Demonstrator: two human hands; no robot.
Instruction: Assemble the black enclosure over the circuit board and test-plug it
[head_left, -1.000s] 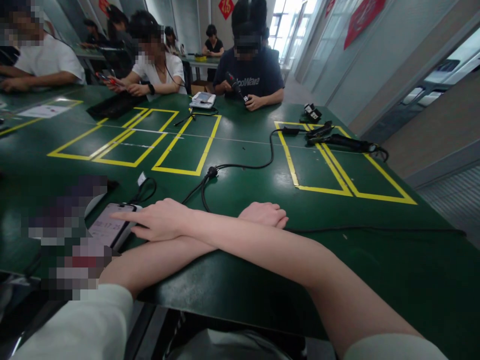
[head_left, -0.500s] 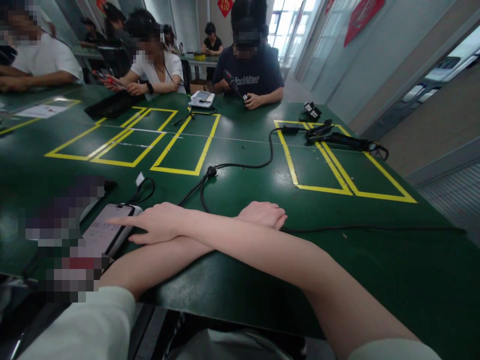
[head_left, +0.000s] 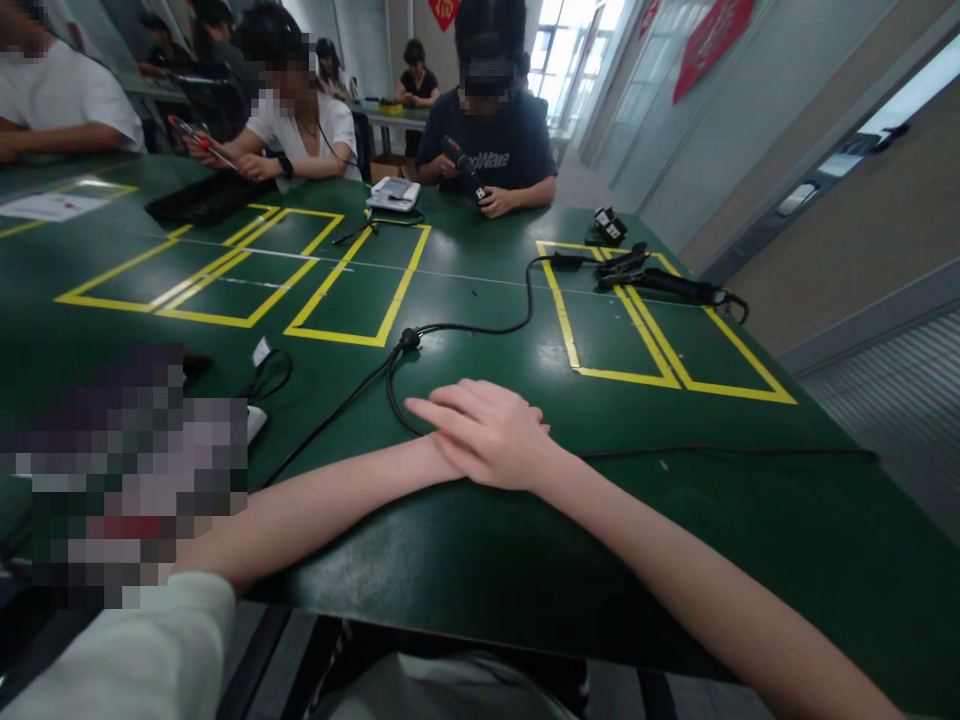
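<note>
My right hand [head_left: 491,432] lies across my left hand, fingers stretched out and apart, holding nothing. Beneath it, my left hand [head_left: 442,457] rests low over the green table [head_left: 420,560], mostly covered, so its fingers can hardly be made out. A black cable [head_left: 322,435] runs under my left forearm and loops just behind the hands. Left of them, a phone-like thing [head_left: 202,450] is masked by pixelation, with a white edge [head_left: 256,422] showing beside it.
Yellow tape rectangles [head_left: 345,336] mark the table. A black tool-like device [head_left: 667,287] lies at the right with its cable. Across the table, one person in a dark shirt [head_left: 495,160] holds a black device [head_left: 463,170]; another person [head_left: 330,140] holds a red-edged object [head_left: 199,140].
My right hand has drawn back rightward from the phone's screen and now rests on my left hand. My forearms are less crossed. The view has shifted slightly to the right.
</note>
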